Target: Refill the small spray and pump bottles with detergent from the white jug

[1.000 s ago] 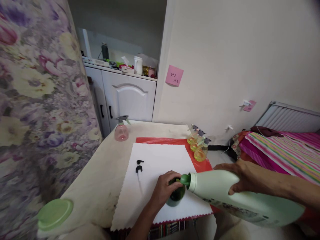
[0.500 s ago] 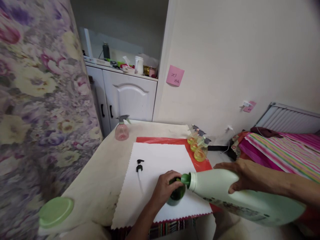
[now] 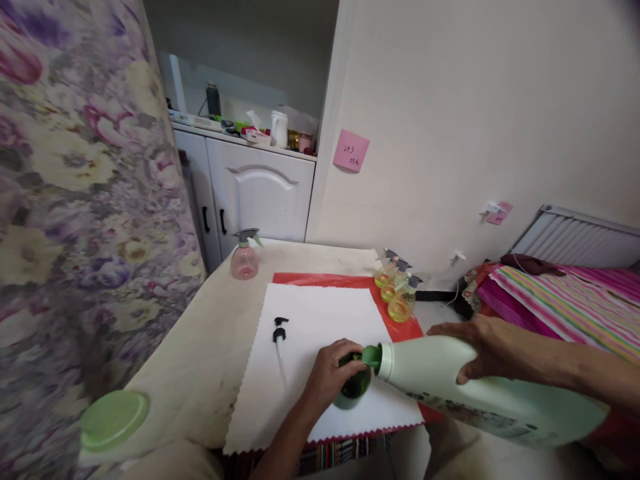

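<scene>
My left hand (image 3: pixel 336 375) is closed around the upper part of a dark green bottle (image 3: pixel 353 395) that stands on a white sheet (image 3: pixel 320 313). With my right hand (image 3: pixel 480 347) I grip a large pale green jug (image 3: pixel 500 407) tipped nearly flat. Its green spout (image 3: pixel 371 357) points left and meets the bottle's mouth, which my fingers partly hide; I cannot see any liquid flowing. A black pump head (image 3: pixel 280 331) with a thin clear tube lies on the sheet, left of the bottle. At the table's near left rests a round green lid (image 3: pixel 115 419).
A pink spray bottle (image 3: pixel 245 259) stands at the back left of the table. Several spray bottles with yellow liquid (image 3: pixel 401 303) cluster on the red sheet (image 3: pixel 320 280) at the back right. A floral curtain (image 3: pixel 90 200) hangs close on the left; a bed (image 3: pixel 575 293) is to the right.
</scene>
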Tool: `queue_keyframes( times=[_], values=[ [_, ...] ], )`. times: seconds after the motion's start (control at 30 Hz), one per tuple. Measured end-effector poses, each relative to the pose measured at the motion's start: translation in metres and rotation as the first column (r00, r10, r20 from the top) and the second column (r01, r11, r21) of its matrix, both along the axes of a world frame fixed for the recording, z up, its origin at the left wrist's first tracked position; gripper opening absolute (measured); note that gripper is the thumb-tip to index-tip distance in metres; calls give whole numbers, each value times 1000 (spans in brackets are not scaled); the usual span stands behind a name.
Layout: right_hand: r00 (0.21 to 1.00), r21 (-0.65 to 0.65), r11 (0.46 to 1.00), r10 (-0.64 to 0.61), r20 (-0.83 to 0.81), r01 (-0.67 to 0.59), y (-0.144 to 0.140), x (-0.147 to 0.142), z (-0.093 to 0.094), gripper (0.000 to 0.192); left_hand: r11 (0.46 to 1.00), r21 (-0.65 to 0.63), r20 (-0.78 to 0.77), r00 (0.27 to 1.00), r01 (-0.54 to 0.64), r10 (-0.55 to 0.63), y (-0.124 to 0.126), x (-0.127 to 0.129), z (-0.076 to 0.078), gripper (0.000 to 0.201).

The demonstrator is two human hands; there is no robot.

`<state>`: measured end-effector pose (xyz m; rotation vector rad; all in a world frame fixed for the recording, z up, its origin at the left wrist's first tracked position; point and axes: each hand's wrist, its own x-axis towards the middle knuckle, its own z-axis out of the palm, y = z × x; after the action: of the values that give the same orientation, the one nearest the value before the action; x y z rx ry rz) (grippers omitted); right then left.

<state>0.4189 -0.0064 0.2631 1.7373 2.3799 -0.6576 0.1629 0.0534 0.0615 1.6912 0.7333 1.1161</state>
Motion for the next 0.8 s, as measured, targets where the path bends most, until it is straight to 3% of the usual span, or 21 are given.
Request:
queue_keyframes(
  times=[0.8],
  values=[
    [1000,17,1000,16,11,-16,-2,-2,3,54,1000,4,-4,1000,-10,10,1,0,0,15]
  ],
)
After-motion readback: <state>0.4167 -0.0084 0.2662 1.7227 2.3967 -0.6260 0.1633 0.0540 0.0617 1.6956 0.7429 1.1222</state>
